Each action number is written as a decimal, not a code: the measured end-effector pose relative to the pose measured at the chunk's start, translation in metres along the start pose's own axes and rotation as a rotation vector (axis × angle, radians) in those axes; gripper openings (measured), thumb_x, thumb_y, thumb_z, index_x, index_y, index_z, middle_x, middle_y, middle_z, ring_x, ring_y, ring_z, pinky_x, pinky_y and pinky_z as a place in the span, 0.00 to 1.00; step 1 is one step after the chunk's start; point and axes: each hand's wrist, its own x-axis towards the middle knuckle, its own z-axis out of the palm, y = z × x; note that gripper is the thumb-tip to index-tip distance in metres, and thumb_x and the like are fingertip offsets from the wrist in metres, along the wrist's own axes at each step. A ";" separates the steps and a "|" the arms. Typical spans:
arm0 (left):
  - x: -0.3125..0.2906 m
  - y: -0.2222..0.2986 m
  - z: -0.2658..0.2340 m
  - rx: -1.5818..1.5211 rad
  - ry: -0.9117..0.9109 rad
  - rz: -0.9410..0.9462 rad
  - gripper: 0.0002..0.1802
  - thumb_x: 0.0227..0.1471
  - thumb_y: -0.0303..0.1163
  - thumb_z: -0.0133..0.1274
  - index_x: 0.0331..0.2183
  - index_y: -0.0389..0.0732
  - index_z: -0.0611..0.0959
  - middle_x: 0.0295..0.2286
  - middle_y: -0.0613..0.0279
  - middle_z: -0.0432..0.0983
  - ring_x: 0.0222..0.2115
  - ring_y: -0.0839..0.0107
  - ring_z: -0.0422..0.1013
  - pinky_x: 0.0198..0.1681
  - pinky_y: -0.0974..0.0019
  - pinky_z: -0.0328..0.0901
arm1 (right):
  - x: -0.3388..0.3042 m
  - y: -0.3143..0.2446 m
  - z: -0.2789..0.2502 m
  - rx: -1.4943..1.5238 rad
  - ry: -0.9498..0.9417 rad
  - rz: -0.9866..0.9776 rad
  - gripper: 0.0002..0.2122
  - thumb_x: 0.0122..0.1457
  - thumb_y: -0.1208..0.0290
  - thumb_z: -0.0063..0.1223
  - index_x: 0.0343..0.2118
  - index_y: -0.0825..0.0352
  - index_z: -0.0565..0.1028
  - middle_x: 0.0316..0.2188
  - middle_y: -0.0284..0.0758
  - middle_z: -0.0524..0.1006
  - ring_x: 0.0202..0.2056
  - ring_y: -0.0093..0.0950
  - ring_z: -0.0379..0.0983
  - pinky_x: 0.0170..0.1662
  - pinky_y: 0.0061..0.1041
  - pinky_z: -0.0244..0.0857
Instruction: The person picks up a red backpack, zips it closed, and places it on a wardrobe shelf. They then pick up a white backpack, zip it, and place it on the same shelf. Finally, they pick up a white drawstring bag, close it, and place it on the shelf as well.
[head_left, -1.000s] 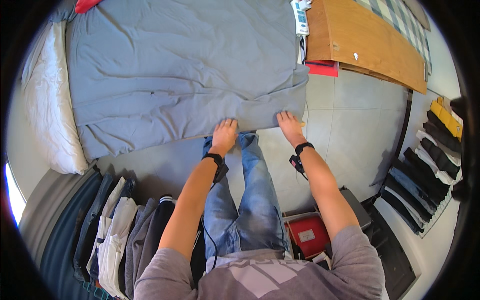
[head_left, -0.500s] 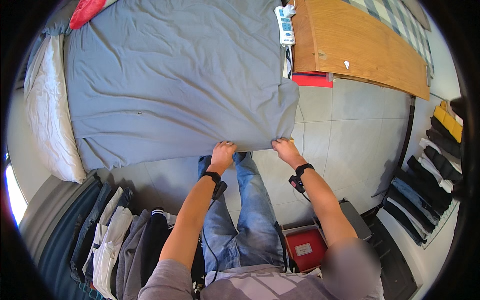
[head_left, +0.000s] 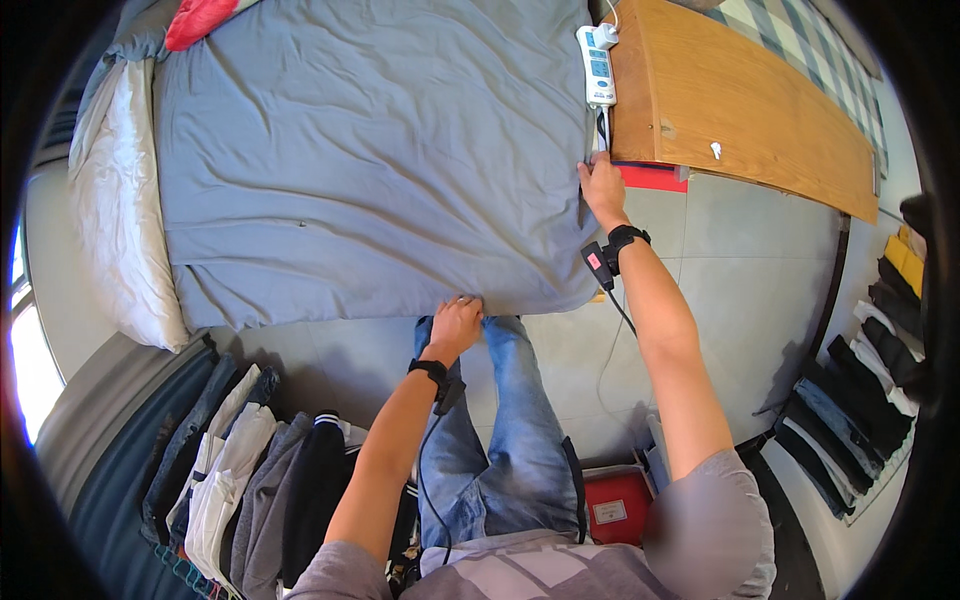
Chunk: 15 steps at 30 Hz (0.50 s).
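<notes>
A wrinkled grey bed sheet covers the mattress in front of me. My left hand is closed on the sheet's near edge, its fingers curled over the rim just above my knees. Stretched further forward, my right hand pinches the sheet along the mattress's right side, close to the corner of the wooden panel. Its fingertips are partly hidden against the cloth. Just beyond them lies a white power strip with a plug in it, and its cable runs down toward my fingers.
The wooden panel stands right of the bed, with a small white object on it. A white quilt hangs at the left. Folded clothes line both sides, including a white garment. A red box sits by my legs.
My right hand has left the near right corner and moved forward along the sheet's right edge. The left hand stays on the near edge. The corner now hangs smoother and rounder.
</notes>
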 end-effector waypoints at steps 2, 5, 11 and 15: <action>-0.005 -0.002 0.004 -0.028 -0.009 -0.032 0.07 0.54 0.33 0.53 0.35 0.44 0.81 0.38 0.60 0.79 0.45 0.57 0.73 0.47 0.49 0.65 | 0.003 0.005 0.001 -0.103 -0.090 0.007 0.13 0.61 0.62 0.54 0.39 0.68 0.75 0.36 0.52 0.80 0.40 0.53 0.77 0.43 0.51 0.71; -0.009 -0.005 0.007 -0.068 0.023 -0.028 0.06 0.54 0.31 0.52 0.34 0.43 0.80 0.36 0.58 0.79 0.42 0.54 0.73 0.45 0.48 0.65 | 0.003 0.022 -0.003 -0.089 -0.038 -0.008 0.11 0.61 0.62 0.51 0.39 0.64 0.76 0.32 0.51 0.80 0.38 0.54 0.77 0.41 0.52 0.71; -0.007 -0.015 0.001 -0.124 0.141 -0.038 0.04 0.52 0.29 0.52 0.32 0.41 0.79 0.32 0.55 0.78 0.38 0.50 0.73 0.41 0.48 0.66 | 0.002 0.065 0.003 -0.018 0.185 0.053 0.09 0.59 0.63 0.50 0.35 0.62 0.78 0.31 0.49 0.81 0.35 0.51 0.78 0.40 0.49 0.73; -0.010 -0.026 -0.009 -0.165 0.164 -0.125 0.05 0.53 0.29 0.51 0.32 0.41 0.80 0.31 0.53 0.78 0.36 0.48 0.73 0.39 0.48 0.67 | 0.009 0.088 0.013 -0.098 0.190 0.338 0.08 0.58 0.63 0.52 0.34 0.58 0.80 0.32 0.49 0.81 0.38 0.50 0.79 0.43 0.48 0.73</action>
